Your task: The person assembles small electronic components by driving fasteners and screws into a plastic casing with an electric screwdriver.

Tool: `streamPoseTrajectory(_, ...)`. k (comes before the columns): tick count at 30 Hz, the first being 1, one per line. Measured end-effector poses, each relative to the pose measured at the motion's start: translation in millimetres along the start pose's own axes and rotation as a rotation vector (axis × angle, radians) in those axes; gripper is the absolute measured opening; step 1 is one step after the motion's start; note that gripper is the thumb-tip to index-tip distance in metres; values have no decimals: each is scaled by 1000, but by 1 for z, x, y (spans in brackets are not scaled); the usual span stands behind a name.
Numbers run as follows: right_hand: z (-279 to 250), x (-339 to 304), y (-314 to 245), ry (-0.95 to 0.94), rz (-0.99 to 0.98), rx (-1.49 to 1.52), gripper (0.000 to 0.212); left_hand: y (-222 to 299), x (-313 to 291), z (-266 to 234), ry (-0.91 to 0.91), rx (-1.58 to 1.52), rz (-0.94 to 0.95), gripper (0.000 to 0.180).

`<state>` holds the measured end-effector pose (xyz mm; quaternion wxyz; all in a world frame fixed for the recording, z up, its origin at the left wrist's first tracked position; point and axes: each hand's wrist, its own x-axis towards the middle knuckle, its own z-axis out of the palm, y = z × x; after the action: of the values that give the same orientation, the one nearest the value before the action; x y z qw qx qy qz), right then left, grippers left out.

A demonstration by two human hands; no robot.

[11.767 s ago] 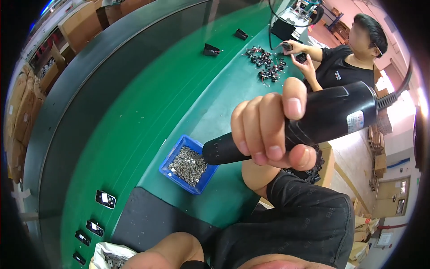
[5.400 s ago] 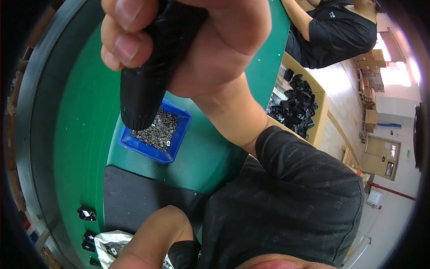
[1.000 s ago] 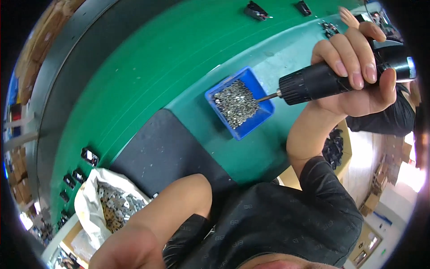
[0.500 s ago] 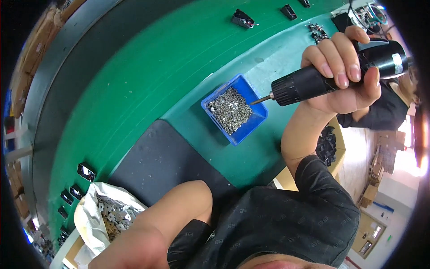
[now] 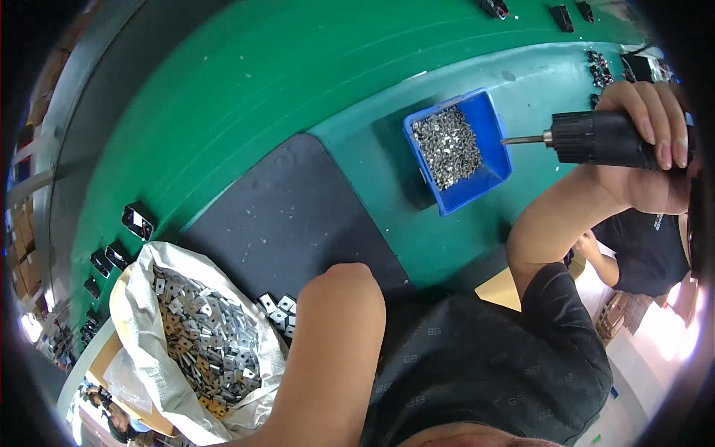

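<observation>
My right hand [image 5: 658, 112] is wrapped round a black electric screwdriver [image 5: 596, 138], held nearly level at the right. Its thin bit points left, with the tip seen against the right wall of a blue bin [image 5: 491, 134]; whether it touches cannot be told. Many small silver screws [image 5: 447, 145] lie heaped in the bin's left part. My left arm [image 5: 331, 335] is bent, elbow over the black mat [image 5: 283, 208], and its hand is out of view. Beside that arm stands a white woven sack [image 5: 153, 365] full of small metal plates [image 5: 231, 328].
Several loose metal plates [image 5: 281, 311] lie between sack and elbow. Black housings [image 5: 138, 220] sit on the green surface at left, others [image 5: 562, 18] at the far right. Small dark parts [image 5: 598, 68] lie beyond the bin. Another person [image 5: 644, 249] is at the right, near a cardboard box [image 5: 500, 289].
The whole view has shifted, so bin and screwdriver appear farther right and more of the sack shows. The screwdriver has gone from slanted to nearly level. My left elbow stands higher in the picture.
</observation>
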<state>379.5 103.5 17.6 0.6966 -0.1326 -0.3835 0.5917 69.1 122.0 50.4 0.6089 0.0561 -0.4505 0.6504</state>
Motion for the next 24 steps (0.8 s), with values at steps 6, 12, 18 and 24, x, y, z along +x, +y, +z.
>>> streamPoseTrajectory(6,21,-10,8,47,-108,-69,41,0,-18,17,-153,-129,-84,6)
streamPoseTrajectory(12,34,-19,-14,-47,-285,-79,40,-32,-25,32,-96,-175,-330,19)
streamPoseTrajectory(18,26,-23,-18,27,-378,-172,47,-74,-36,-25,-380,-296,-462,13)
streamPoseTrajectory(24,32,-25,-24,120,-113,-102,46,-70,-36,-60,-43,531,-429,11)
